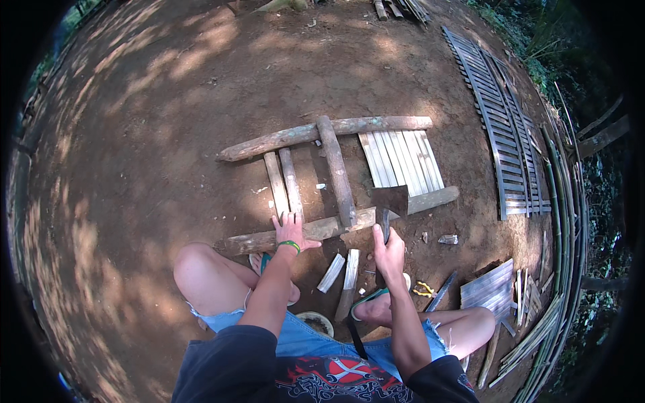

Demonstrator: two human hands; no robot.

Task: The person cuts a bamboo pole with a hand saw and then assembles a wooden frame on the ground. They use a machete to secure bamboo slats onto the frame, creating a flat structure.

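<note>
A low wooden frame lies on the ground before me, with a far log [376, 124] and a near log [322, 228]. My left hand [290, 232] is open, its fingers spread over the near log beside the ends of two thin poles [283, 178]. My right hand [390, 254] is wrapped round the handle of a chopping tool with a broad, dark square blade [390, 199]. That blade is over the near log and hides part of it; whether it touches, I cannot tell. A thicker crosspiece [336, 171] rests over both logs. Pale slats [402, 160] span their right end.
Two short wood pieces [330, 273], a round container [316, 324], yellow-handled pliers [423, 289] and a long blade [441, 291] lie near my feet. To the right are a corrugated sheet [489, 290], slatted panels [494, 121] and long bamboo poles [561, 201].
</note>
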